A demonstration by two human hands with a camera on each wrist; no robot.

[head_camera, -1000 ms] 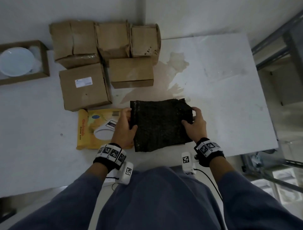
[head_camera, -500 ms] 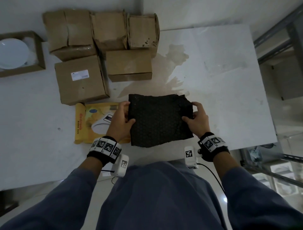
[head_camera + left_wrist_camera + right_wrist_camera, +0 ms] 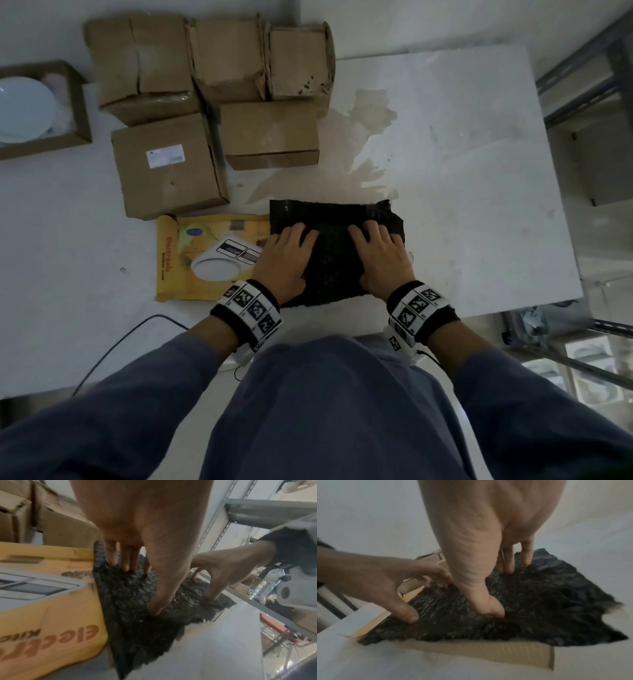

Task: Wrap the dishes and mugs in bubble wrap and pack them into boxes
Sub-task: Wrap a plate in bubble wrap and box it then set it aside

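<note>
Both hands, left hand (image 3: 286,260) and right hand (image 3: 378,258), press fingers and thumbs onto the black bubble wrap (image 3: 337,253), each grip enclosing nothing, apparently flattening it beside the yellow box (image 3: 185,260).

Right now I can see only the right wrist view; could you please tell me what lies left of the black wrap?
Observer: A yellow scale box lies on the table, touching the wrap at its left edge.
Operator: Thank you. Is a dish in sight anywhere?
Observer: Yes, a white plate sits in an open box at the table's far left.
Operator: And what stands beyond the scale box?
Observer: A cluster of closed cartons, the nearest one bearing a white label.
</note>
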